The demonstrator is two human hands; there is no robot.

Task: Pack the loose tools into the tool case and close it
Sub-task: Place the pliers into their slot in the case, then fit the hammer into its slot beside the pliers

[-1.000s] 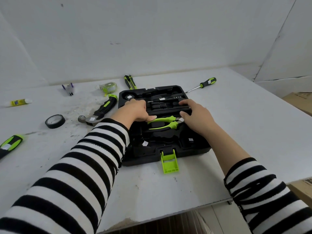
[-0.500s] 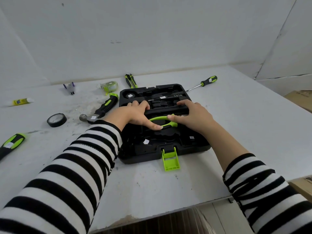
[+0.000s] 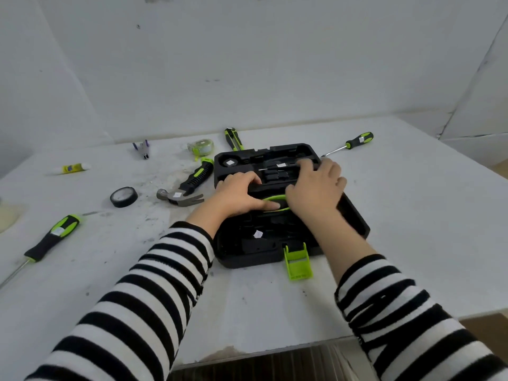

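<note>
Since half a second ago my right hand (image 3: 316, 188) had slid away from the green pliers (image 3: 273, 199) and reached farther back, its fingers now over the far half of the tool case (image 3: 354, 224). That hand was blurred, so I could not tell whether its fingers pinched anything or only lay on the moulded tray. My left hand (image 3: 242, 196) had kept its place: fingers laid flat over the ridge between the two halves, thumb stretched along the pliers' upper handle, pressing rather than gripping. The two hands sat close together, almost touching at the thumbs.

The black case lay open and flat on the white counter (image 3: 412, 215), its green latch (image 3: 298, 262) flipped out toward me over the near edge. The pliers rested in the near half, just under the ridge.

Loose tools stayed outside the case. A hammer (image 3: 189, 185) lay just left of it, head toward me. A screwdriver (image 3: 354, 140) lay beyond the far right corner, its tip near the case. A second screwdriver (image 3: 52, 237) lay well off to the left. Behind the case were a green-handled tool (image 3: 233, 138) and a tape measure (image 3: 200, 147). A roll of black tape (image 3: 123, 197), a glue stick (image 3: 72, 168) and a small purple-handled tool (image 3: 143, 149) sat farther left.
</note>
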